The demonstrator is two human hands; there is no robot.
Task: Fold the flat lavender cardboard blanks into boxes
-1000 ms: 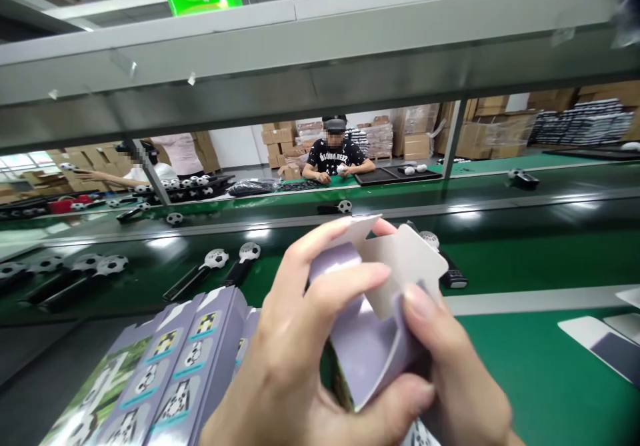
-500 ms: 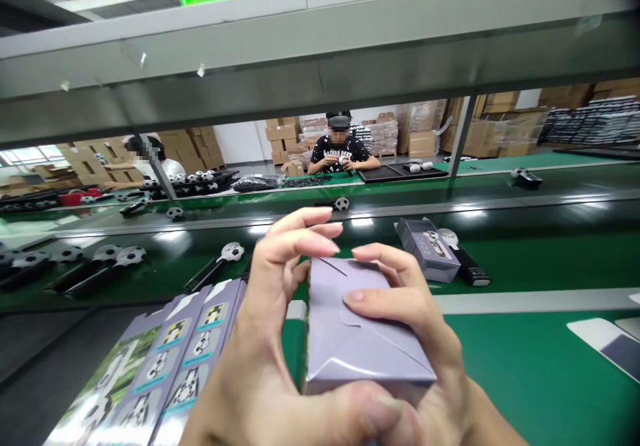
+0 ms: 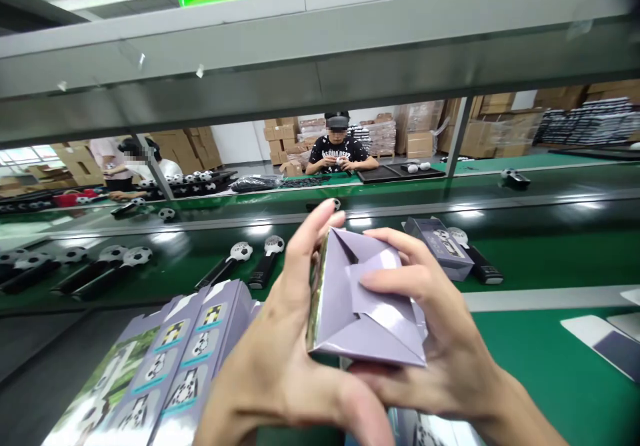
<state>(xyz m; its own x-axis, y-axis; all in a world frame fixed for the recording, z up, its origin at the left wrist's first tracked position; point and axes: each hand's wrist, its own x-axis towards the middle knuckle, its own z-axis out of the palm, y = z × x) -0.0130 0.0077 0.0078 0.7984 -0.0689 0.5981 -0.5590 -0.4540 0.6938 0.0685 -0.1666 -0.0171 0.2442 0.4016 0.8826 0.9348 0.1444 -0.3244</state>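
The person's 2 bare hands, the left hand [image 3: 273, 359] and the right hand [image 3: 430, 359], were slender and long-fingered, with smooth, short, rounded fingernails [image 3: 369, 278]. The bare right forearm [image 3: 520, 414] tapered out toward the lower right corner of the head view.

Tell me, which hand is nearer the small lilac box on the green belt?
Right hand: just left of and below the box in view. Left hand: farther left, beyond the folded carton held between both hands.
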